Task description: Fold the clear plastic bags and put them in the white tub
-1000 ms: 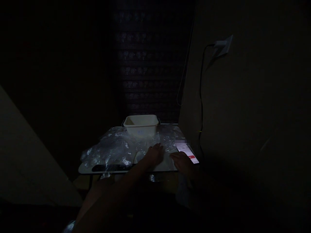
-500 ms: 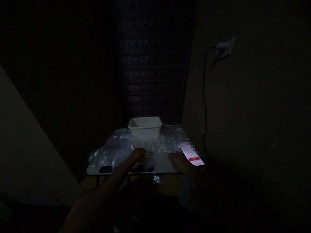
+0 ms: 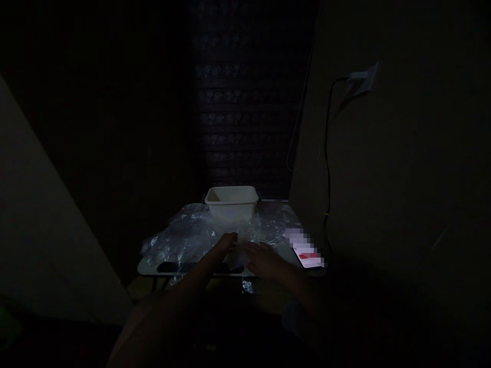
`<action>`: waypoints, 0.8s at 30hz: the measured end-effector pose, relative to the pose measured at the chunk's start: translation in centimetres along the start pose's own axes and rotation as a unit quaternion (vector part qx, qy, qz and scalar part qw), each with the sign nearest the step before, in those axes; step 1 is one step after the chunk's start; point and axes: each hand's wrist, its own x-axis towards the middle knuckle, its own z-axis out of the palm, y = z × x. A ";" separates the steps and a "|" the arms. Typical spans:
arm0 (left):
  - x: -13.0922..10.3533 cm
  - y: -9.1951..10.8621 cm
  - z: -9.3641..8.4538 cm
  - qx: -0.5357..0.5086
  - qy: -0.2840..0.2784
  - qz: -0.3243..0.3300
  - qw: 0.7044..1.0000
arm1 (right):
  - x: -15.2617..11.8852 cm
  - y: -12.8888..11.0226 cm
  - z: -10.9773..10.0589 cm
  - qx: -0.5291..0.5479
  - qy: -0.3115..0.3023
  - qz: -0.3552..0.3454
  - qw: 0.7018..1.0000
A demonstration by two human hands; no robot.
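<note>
In dim light, a small clear plastic bag or sheet (image 3: 236,261) lies near the front edge of the folding table (image 3: 148,268). My left hand (image 3: 226,243) is at its left side, fingers bent towards it; they are too dark to make out a grip. From the right, my right hand (image 3: 263,259) reaches over the same plastic with its fingers stretched out, seemingly touching it. More crumpled clear plastic (image 3: 180,240) spreads over the table's left half and around a white plastic tub (image 3: 232,208) at the back.
A lit phone (image 3: 307,253) lies on the table's right side. Beyond the table hangs a dark blind (image 3: 238,117). On the right wall, a cable (image 3: 327,153) runs down from a plug in an outlet (image 3: 364,82). A pale panel (image 3: 34,214) stands at the left.
My right hand has moved left, away from the phone and onto the plastic by my left hand. My left hand has shifted slightly right. The view has shifted a little.
</note>
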 end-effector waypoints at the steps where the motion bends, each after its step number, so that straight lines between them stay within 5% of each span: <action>1: 0.0 0.0 0.0 -0.001 0.002 0.002 1.000 | 0.3 -0.2 0.0 0.004 -0.006 0.000 1.000; 6: -0.2 0.1 -0.1 -0.004 0.012 0.012 1.000 | 1.2 -0.4 0.2 0.008 -0.041 0.006 0.999; 15: -0.2 0.4 0.1 -0.007 0.027 0.029 0.999 | 1.4 -0.7 -0.4 -0.014 0.014 -0.017 1.000; 24: -0.3 0.5 -0.1 -0.010 0.013 0.026 1.000 | 2.1 -0.8 0.0 -0.002 -0.013 -0.016 1.000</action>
